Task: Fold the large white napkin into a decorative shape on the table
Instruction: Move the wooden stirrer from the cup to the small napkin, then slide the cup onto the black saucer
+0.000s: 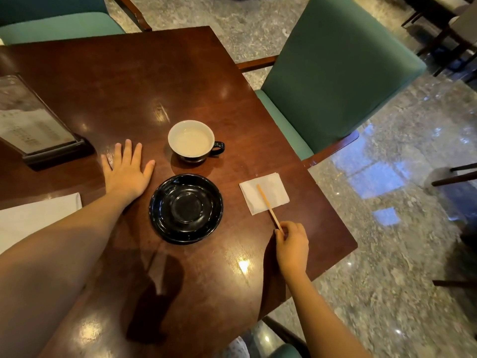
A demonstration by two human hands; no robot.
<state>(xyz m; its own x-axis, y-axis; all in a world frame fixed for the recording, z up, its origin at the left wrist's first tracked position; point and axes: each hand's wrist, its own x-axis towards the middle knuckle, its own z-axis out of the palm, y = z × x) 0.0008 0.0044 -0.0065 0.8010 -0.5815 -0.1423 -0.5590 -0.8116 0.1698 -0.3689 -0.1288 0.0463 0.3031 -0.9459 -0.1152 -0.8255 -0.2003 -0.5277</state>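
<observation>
A large white napkin lies flat at the left edge of the dark wooden table, partly behind my left forearm. My left hand rests flat on the table with fingers spread, to the right of that napkin and left of a black saucer. My right hand pinches the near end of a thin wooden stir stick. The stick's far end lies across a small folded white paper napkin near the table's right edge.
A black cup with a white inside stands beyond the saucer. A menu stand in a dark base is at the left. Green upholstered chairs flank the table's right and far sides. Polished stone floor lies to the right.
</observation>
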